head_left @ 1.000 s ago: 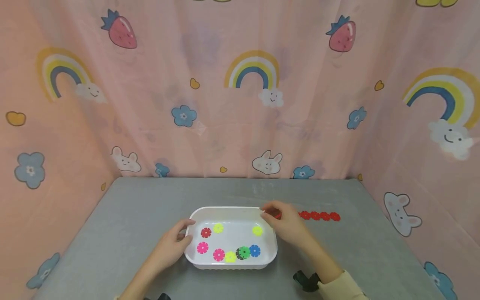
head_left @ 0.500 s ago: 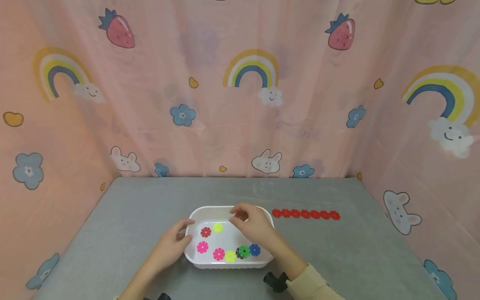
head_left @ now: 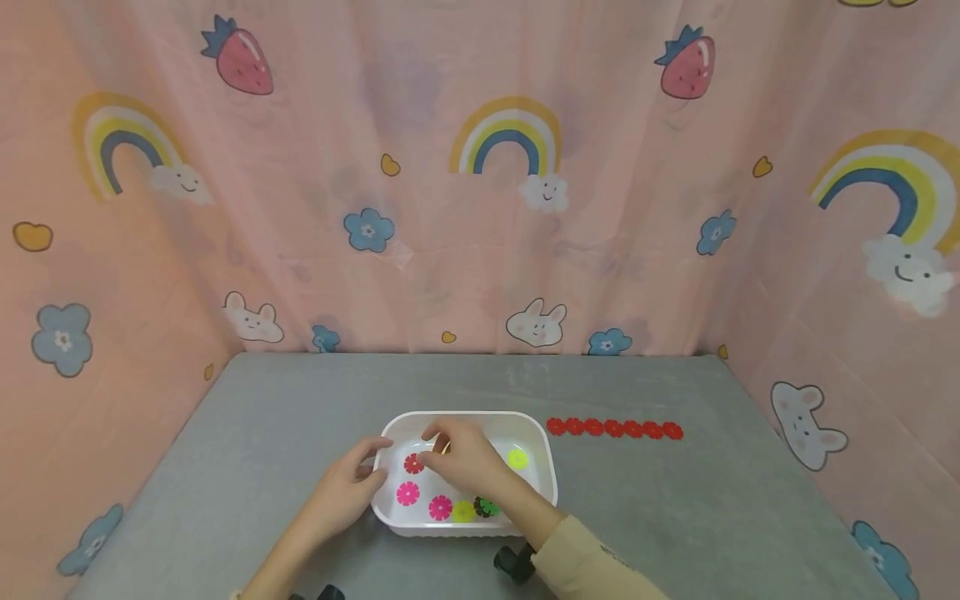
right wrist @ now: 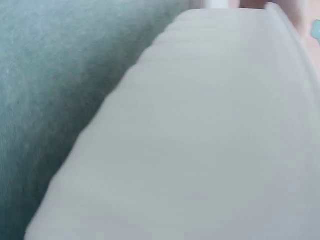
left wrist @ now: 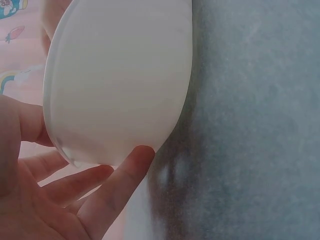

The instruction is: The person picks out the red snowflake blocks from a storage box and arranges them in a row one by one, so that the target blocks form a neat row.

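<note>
A white plastic tray holds several small notched flower discs in different colours. My left hand holds the tray's left end; in the left wrist view its fingers lie against the outer wall. Over the tray's left part is my right hand, thumb and forefinger bent with a gap between them. Its thumb tip is right at the edge of a red flower disc. A pink flower disc lies just in front of that. The right hand and forearm hide some discs behind them.
A straight row of joined red discs lies on the grey table, right of the tray. Inside the tray are another pink disc, yellow discs and a green disc. A patterned pink curtain surrounds the table.
My right hand has moved left from the near end of the red row, across the tray, to the red disc. The whole red row now shows. My left hand stays on the tray.
</note>
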Motion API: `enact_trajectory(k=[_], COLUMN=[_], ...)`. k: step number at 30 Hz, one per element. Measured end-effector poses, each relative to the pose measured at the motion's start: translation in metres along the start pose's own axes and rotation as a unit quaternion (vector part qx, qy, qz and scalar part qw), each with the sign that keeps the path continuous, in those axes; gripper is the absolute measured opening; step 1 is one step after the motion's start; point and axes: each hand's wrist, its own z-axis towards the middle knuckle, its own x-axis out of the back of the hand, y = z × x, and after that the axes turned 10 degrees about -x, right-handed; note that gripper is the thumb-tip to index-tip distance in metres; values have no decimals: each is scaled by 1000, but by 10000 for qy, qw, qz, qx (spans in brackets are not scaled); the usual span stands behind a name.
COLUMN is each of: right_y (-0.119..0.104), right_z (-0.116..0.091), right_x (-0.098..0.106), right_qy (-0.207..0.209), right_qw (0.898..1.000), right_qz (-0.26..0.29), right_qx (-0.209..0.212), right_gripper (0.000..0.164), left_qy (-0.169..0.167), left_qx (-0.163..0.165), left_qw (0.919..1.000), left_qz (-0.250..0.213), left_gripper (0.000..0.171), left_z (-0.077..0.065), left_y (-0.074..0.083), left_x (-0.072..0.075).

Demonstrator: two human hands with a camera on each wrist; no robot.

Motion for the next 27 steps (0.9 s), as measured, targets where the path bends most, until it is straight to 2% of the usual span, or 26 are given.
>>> enact_trajectory(k=[14, 21, 27], right_y=[5, 8, 9], right_z=[15, 16, 18], right_x=[-18, -24, -27], right_qy=[-531, -529, -476], right_qw=[9966, 9946, 9942], right_qz=[-443, -675, -838], right_qx=[-437, -585, -479], right_gripper=[32, 31, 27], left_qy=[15, 35, 6], left_qx=[-51, -24, -4], left_qw=[10000, 10000, 10000], left_qz=[-54, -51, -43], left_gripper=[37, 37, 37], left_z=[0, 0, 1], left_y=[0, -1, -3], left_x=[0, -1, -2])
